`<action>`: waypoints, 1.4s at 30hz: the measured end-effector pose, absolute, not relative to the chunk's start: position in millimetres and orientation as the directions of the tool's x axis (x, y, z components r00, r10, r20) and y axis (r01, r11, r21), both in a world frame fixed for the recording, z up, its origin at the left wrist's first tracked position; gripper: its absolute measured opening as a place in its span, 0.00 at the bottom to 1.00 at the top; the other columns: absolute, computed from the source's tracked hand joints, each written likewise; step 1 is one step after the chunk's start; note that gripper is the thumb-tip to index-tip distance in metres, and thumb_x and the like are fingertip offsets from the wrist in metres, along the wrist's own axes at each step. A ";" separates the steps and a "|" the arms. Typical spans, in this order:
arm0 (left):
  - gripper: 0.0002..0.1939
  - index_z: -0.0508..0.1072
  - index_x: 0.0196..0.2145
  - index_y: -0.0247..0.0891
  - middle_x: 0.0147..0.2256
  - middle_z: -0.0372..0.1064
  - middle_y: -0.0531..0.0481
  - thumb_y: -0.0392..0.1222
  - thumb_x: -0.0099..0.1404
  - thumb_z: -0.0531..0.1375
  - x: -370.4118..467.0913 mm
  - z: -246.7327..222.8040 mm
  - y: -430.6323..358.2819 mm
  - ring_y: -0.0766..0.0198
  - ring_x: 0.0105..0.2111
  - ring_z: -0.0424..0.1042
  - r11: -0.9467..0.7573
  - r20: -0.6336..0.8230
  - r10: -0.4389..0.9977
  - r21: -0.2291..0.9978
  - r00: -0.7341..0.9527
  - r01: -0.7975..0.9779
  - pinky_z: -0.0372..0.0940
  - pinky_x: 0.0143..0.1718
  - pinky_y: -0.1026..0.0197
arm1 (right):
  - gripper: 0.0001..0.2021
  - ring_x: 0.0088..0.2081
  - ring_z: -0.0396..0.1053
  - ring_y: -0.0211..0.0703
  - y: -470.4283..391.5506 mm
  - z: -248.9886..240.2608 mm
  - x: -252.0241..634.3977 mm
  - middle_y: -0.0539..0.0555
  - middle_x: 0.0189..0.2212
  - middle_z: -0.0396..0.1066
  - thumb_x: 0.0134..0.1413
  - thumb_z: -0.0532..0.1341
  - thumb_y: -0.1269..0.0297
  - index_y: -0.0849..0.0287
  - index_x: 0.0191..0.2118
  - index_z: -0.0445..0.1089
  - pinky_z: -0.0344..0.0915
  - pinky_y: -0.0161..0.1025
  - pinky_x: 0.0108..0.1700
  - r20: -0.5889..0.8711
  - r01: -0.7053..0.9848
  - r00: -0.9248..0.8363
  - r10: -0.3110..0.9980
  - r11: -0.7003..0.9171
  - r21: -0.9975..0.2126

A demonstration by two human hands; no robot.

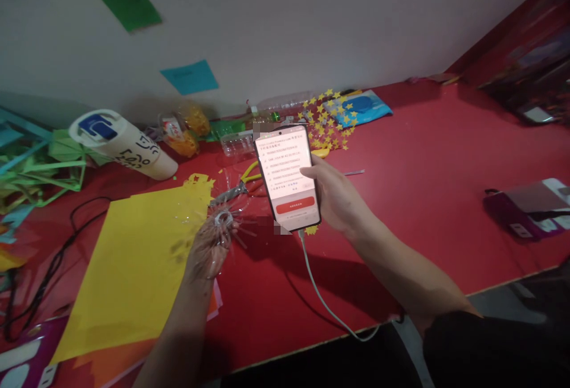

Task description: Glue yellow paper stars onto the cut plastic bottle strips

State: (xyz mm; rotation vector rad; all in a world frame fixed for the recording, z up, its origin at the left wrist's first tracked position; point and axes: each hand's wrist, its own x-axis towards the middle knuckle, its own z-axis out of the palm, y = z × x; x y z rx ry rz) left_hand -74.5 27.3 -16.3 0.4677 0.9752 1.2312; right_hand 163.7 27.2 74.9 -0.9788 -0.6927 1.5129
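My right hand [341, 195] is closed around a smartphone [289, 177], its thumb over the lit screen. The screen shows a list of lines and a red button, and a white cable [318, 290] runs from the phone's lower edge. Lower left, my left hand [209, 251] is closed on a clear plastic bottle top cut into strips [225, 218], with the strips splayed outward from its neck. Behind it, pliers with yellow handles [249, 173] lie partly hidden by the phone. A yellow paper sheet [138, 263] lies beside my left hand.
A white tumbler [129, 150] leans at the back left, near plastic bottles [236, 144]. Yellow paper stars [329, 117] and a blue wipes packet [369, 109] lie by the wall. A purple box [528, 210] stands right. Green paper strips [48, 168] and black cords [57, 257] occupy the left.
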 end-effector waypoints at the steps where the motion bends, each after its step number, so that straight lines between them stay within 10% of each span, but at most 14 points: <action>1: 0.18 0.76 0.36 0.35 0.31 0.76 0.49 0.28 0.44 0.67 -75.1 -16.9 27.4 0.67 0.25 0.74 0.308 -0.362 0.932 0.760 0.021 -0.572 0.73 0.27 0.70 | 0.13 0.46 0.72 0.50 26.8 75.0 163.7 0.52 0.43 0.76 0.43 0.60 0.62 0.55 0.38 0.68 0.65 0.48 0.50 -0.203 -0.476 -0.005 0.979 -0.181 -0.860; 23: 0.16 0.76 0.34 0.34 0.29 0.75 0.49 0.28 0.43 0.67 -73.0 -11.4 28.0 0.67 0.25 0.74 0.306 -0.361 0.932 0.776 0.009 -0.552 0.74 0.27 0.69 | 0.17 0.48 0.72 0.52 28.9 75.0 164.3 0.55 0.44 0.76 0.47 0.60 0.52 0.55 0.41 0.70 0.65 0.50 0.52 -0.234 -0.528 -0.006 0.972 -0.202 -0.825; 42: 0.17 0.76 0.35 0.34 0.31 0.75 0.48 0.27 0.44 0.66 -75.0 -14.9 29.0 0.67 0.26 0.74 0.298 -0.357 0.934 0.777 0.001 -0.555 0.73 0.26 0.70 | 0.17 0.46 0.72 0.51 26.9 78.5 166.6 0.53 0.43 0.76 0.41 0.59 0.62 0.55 0.41 0.68 0.66 0.48 0.48 -0.224 -0.481 -0.006 0.975 -0.199 -0.854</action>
